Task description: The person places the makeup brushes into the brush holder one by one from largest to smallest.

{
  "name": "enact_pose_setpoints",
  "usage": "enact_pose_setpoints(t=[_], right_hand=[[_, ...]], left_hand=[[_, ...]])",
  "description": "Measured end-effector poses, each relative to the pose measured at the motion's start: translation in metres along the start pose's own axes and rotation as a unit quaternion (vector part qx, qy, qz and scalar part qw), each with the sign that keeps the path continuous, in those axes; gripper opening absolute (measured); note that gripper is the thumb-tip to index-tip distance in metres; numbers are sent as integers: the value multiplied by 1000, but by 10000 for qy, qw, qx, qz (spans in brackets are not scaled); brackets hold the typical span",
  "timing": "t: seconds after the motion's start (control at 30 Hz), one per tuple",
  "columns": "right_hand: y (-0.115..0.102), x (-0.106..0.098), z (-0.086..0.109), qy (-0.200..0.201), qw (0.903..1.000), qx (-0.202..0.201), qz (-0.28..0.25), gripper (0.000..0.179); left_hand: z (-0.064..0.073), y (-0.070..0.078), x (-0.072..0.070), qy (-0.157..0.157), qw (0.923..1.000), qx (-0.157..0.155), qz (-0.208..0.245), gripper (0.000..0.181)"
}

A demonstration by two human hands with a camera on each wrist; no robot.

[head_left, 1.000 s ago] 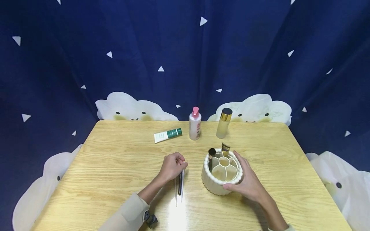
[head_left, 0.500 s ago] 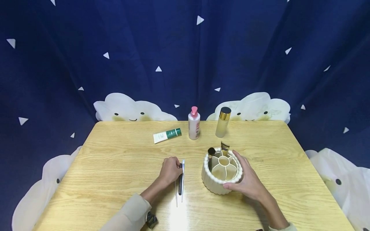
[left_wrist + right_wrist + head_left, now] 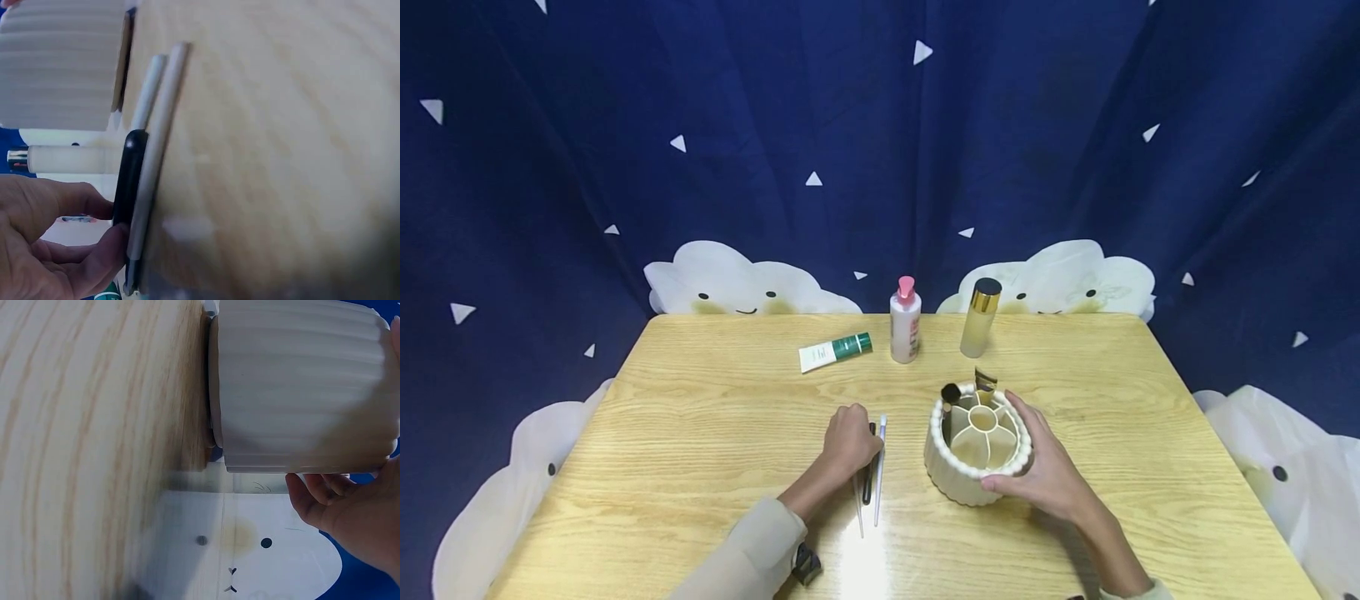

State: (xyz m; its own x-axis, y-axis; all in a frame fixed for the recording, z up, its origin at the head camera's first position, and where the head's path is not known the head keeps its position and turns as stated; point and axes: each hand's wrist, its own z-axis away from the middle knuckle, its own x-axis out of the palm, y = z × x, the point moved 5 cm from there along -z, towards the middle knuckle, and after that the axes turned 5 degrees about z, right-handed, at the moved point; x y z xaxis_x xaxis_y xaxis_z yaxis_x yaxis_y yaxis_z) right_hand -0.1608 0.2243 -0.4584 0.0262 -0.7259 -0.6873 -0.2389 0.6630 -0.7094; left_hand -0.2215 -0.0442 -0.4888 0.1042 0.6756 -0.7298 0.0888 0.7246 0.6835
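Observation:
My left hand (image 3: 852,440) is low over the table with its thumb and a finger pinching a slim black pen-like stick (image 3: 130,169). Right against that lie two thin pale sticks, one a lavender stick with a whitish tip (image 3: 880,475), the other a pale stick (image 3: 164,119) on the near side. My right hand (image 3: 1045,471) grips the side and beaded rim of a cream, ribbed round organizer (image 3: 300,387), which stands upright and is split into petal-like compartments. In it stand a dark-bristled makeup brush (image 3: 951,393) and a gold-and-brown tube (image 3: 985,381), at the far side.
Behind the hands, a white-and-green tube (image 3: 835,352) lies flat. A pink-topped pump bottle (image 3: 905,325) and a yellowish bottle with a black-and-gold cap (image 3: 981,318) stand near the back edge of the wooden table (image 3: 715,408). A dark blue curtain (image 3: 737,100) hangs beyond.
My left hand has come down from the sticks' far ends onto the black stick, and the lavender stick has shifted slightly right. My right hand keeps holding the organizer in place.

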Motion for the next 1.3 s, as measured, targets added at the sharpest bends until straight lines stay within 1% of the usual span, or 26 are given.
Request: enact_pose_setpoints(t=[0.13,0.2,0.27,0.33,0.47,0.5,0.57,0.63,0.7,0.8,0.87,0.93,0.97,1.0,1.03,1.17,1.23,1.3], right_hand=[[1,0,0,-4,10000,14,-35,120],[1,0,0,-11,10000,36,-55,119],[0,0,0,-15,10000,41,-63,119],[0,-1,0,-17,10000,43,-60,119],[0,-1,-1,8,10000,14,-55,119],[0,-1,-1,21,10000,-2,-52,119],[0,0,0,22,10000,-10,-65,119],[1,1,0,-7,9999,11,-148,120],[2,2,1,-40,9998,59,-200,121],[2,3,2,-71,9994,138,-296,120],[2,3,2,-67,9995,151,-283,120],[2,4,2,-71,9994,157,-306,120],[2,4,2,-71,9994,155,-308,120],[2,4,2,-72,9994,152,-312,120],[2,4,2,-73,9994,148,-318,120],[3,4,2,-65,9994,109,-322,120],[3,4,2,-65,9995,87,-308,121],[3,4,2,-60,9995,82,-295,121]], left_hand=[[-4,0,-4,1,9999,-93,53,45],[-6,0,-7,-6,9997,-173,170,45],[-8,0,-11,-15,9990,-232,378,43],[-9,1,-17,47,9976,-226,651,35],[-11,5,-27,143,9932,-236,1132,11],[-10,6,-29,136,9910,-289,1299,9],[-10,10,-33,88,9849,-416,1679,12],[-9,16,-37,53,9755,-508,2141,16],[-8,23,-41,11,9616,-498,2697,19],[-6,35,-46,-87,9354,-293,3524,22],[-5,43,-48,-181,9133,-136,4066,23],[-3,50,-51,-218,8931,-19,4494,23],[-3,53,-52,-209,8847,37,4657,22],[-3,56,-53,-168,8782,96,4779,22],[-2,59,-54,-115,8727,156,4878,21],[-2,66,-57,293,8577,297,5124,20],[-1,69,-56,477,8528,330,5190,21],[0,71,-54,612,8522,376,5183,22]])
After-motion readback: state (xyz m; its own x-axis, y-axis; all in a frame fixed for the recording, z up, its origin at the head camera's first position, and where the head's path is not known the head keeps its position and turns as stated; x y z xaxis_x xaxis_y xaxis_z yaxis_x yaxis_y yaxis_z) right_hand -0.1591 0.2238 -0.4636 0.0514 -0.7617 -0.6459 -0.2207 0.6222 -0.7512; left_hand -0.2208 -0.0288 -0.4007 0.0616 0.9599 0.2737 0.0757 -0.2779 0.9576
